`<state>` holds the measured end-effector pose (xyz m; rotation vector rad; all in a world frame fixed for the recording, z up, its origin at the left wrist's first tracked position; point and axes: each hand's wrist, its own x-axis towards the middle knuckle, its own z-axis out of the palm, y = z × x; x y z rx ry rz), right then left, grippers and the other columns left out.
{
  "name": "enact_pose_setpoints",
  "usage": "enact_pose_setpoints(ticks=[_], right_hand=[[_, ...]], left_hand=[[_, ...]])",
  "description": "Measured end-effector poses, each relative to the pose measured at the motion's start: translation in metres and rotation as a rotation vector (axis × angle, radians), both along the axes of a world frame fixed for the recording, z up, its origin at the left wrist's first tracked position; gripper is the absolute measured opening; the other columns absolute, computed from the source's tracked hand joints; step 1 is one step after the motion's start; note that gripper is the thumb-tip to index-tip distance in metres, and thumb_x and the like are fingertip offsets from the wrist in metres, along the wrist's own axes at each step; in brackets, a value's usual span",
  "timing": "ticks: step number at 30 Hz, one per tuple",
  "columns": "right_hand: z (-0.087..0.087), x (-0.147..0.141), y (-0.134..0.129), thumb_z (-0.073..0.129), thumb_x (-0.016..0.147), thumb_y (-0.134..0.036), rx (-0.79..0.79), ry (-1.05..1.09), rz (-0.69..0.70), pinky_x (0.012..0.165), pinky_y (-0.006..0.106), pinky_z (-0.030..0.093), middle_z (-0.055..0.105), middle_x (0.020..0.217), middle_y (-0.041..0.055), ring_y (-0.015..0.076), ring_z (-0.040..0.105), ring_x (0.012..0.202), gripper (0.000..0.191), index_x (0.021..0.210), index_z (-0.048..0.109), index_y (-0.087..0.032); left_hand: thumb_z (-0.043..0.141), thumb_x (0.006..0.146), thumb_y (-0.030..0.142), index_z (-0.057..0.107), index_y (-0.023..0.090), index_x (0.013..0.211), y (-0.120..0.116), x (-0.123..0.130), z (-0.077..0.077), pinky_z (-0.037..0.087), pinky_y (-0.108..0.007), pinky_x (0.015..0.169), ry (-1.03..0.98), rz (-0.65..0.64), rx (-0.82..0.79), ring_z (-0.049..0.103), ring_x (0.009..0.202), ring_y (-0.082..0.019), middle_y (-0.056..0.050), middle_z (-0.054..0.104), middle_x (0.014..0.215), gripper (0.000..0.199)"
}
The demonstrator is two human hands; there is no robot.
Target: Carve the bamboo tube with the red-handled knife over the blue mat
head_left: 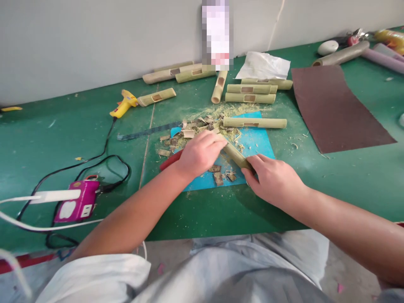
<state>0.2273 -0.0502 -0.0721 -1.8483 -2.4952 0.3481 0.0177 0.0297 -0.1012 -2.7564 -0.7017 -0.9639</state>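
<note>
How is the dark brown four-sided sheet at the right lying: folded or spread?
Spread. The dark brown four-sided sheet lies on the flat green tabletop, broad face up and long edges visible; no fold shows.

Grn tbl [189,214] w/ 1 blue sheet [264,145], 1 brn sheet [334,111], bamboo tubes [236,98].

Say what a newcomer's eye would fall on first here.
Probably the bright blue sheet near the centre, strewn with chips, where the right grip holds a bamboo tube, its far end at the left grip. Next, perhaps the yellow glue gun farther back on the left, the magenta power strip at front left and the big brown sheet at right.
</note>
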Motion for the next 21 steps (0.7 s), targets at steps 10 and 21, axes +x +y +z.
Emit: enact_pose_setpoints(ticks=[10,21], right_hand=[[-0.0012,0.0004,0.0006,0.042,0.098,-0.033,0.011,0.016,0.001,0.055,0.031,0.023,0.067,0.089,0.0073,0.0163,0.057,0.065,0.028,0.099,0.063,-0.015],[-0.0021,0.0003,-0.0005,0.044,0.096,-0.031,-0.002,0.043,0.011,0.054,0.03,0.022,0.066,0.088,0.0065,0.0151,0.054,0.063,0.025,0.099,0.063,-0.015]], left_hand=[[0.044,0.099,0.014,0.066,0.013,0.1,-0.0019,-0.0002,0.0019,0.053,-0.034,0.083,0.057,0.024,0.01,0.059,0.088,-0.018,-0.007,0.069,0.091,0.021],[0.044,0.101,0.019,0.065,0.015,0.101,-0.0069,0.0052,0.0031,0.05,-0.032,0.082,0.115,-0.045,-0.042,0.057,0.089,-0.017,-0.006,0.068,0.094,0.021]])
